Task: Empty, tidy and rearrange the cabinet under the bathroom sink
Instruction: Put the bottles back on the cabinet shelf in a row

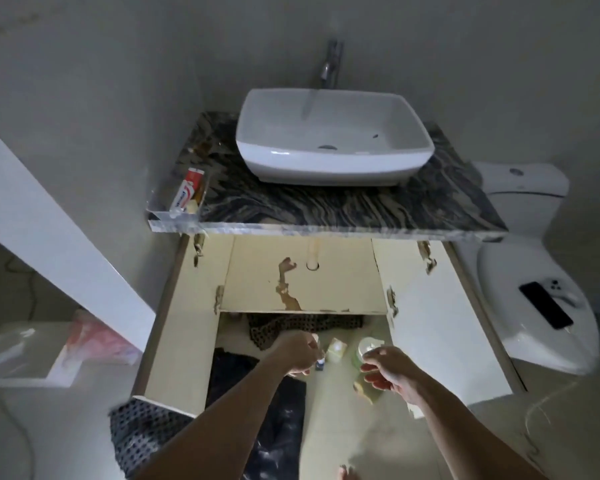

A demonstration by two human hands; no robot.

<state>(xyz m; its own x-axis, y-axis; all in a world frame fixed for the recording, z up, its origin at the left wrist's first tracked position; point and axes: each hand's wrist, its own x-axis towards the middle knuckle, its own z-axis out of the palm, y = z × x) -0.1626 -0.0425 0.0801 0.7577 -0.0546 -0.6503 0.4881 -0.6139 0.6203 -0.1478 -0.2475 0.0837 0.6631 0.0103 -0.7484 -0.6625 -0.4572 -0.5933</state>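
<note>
The cabinet [302,271] under the white sink [333,133] stands with both cream doors swung wide. Its shelf is bare and stained. On the floor in front lie a dotted cloth [291,327], a small cream box [336,349], a green bottle with a clear cap [366,348] and a dark cloth [257,393]. My left hand [300,353] is closed around a small bottle [319,363] beside the box. My right hand [388,370] hovers just over the green bottle, fingers curled and apart, holding nothing I can see.
A toothpaste tube [189,190] lies in a clear tray on the dark marble counter [361,202]. A toilet [534,289] with a black phone [546,310] on its lid stands at the right. A plastic-wrapped pack [49,348] lies on the floor at the left.
</note>
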